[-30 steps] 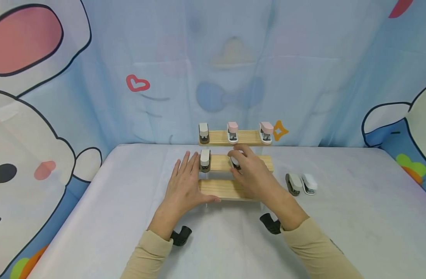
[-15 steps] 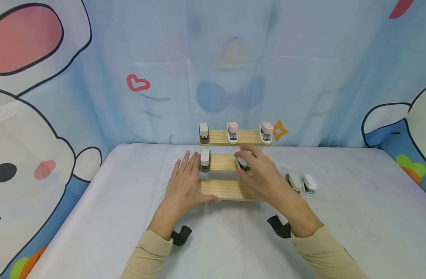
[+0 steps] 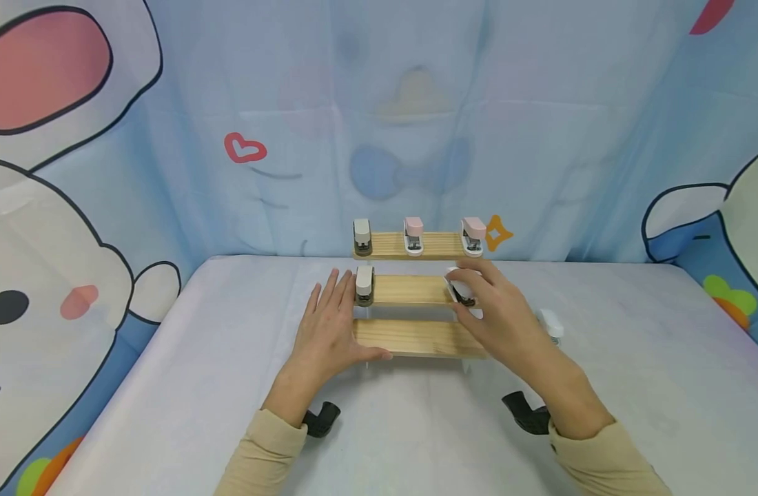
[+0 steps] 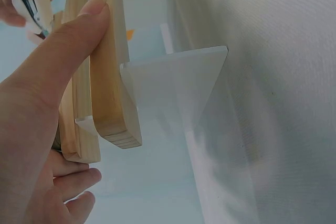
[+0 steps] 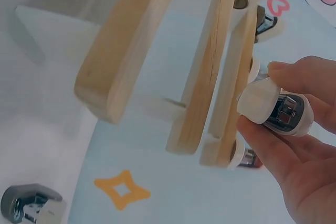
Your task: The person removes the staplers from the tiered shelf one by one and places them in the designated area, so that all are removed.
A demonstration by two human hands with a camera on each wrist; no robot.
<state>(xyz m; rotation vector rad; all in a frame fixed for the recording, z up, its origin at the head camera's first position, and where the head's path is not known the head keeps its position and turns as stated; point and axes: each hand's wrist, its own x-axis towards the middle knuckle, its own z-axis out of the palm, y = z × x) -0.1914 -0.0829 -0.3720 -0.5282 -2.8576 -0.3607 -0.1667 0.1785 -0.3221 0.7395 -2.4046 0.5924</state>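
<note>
My right hand (image 3: 509,327) pinches a white mini stapler (image 3: 463,295) at the right end of the middle plank (image 3: 410,291) of a stepped wooden rack. In the right wrist view, thumb and fingers hold that stapler (image 5: 260,99) around its sides; whether it touches the plank is unclear. My left hand (image 3: 331,331) lies against the rack's left end with its fingers extended. Its thumb (image 4: 79,38) presses the front of the lowest plank (image 4: 109,93). Near the left fingertips, another stapler (image 3: 364,285) stands on the middle plank.
A grey-white stapler (image 3: 362,237) and two pink ones, left (image 3: 413,235) and right (image 3: 473,235), stand on the top plank. On the table to the right, a white stapler (image 3: 549,322) is partly hidden by my right hand. Clear supports (image 4: 173,80) carry the planks.
My right hand has moved the white stapler rightward along the middle plank, from near its centre to its right end. My left hand has stayed in place.
</note>
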